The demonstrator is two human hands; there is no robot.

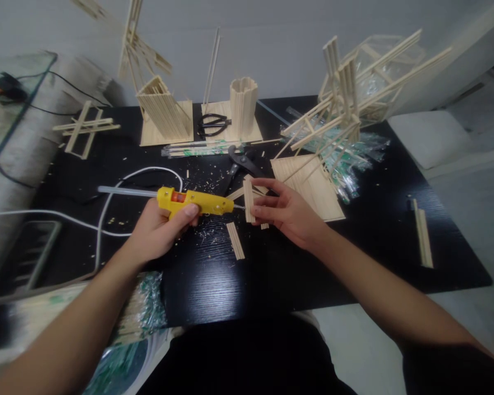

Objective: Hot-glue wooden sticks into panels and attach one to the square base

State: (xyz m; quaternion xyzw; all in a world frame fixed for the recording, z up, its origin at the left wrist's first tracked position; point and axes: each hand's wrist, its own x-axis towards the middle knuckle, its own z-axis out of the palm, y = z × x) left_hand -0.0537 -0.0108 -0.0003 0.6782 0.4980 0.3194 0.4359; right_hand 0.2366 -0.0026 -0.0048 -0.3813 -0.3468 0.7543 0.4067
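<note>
My left hand (160, 226) is wrapped round the handle of a yellow glue gun (201, 203), with a clear glue stick (125, 191) poking out of its back end. The gun's nozzle meets, or nearly meets, a small wooden stick panel (249, 201). Thumb and fingers of my right hand (290, 211) pinch that panel upright by its right side. Just below on the table lies another short strip of joined sticks (235, 241). Black pliers (242, 162) rest behind the panel, partly hidden by the gun and panel.
Stick towers (243, 109) on square bases stand at the back, with black scissors (213, 125) between. A tall stick frame (346, 104) leans at right above plastic wrappers (346, 159). A white cord (102, 219) loops at left. Loose sticks (423, 236) lie at right.
</note>
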